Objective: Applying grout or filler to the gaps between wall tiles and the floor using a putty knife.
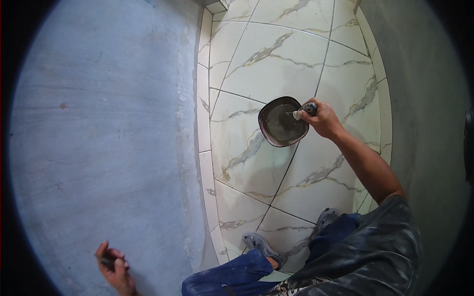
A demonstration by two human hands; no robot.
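A dark, rounded-square bowl point(267, 133) contains grey, wet-looking material. At its right rim, my right hand point(327, 120) is closed around a tool with a dark, smeared handle point(310, 108) and a whitish neck point(296, 115). The tool's working end reaches over or into the grey material, and its shape is hard to make out. At the lower left, my left hand point(117, 274) has its fingers curled around a small dark object point(108, 264), in front of the blue-grey wall. Its kind does not show.
Blue-grey plastered wall point(108, 128) fills the left side, with a pale tile skirting point(203, 108) along its foot. Marble-patterned tiles point(276, 59) cover the floor. Another grey wall point(424, 123) stands at the right. My smeared shoes point(264, 246) rest on the tiles below the bowl.
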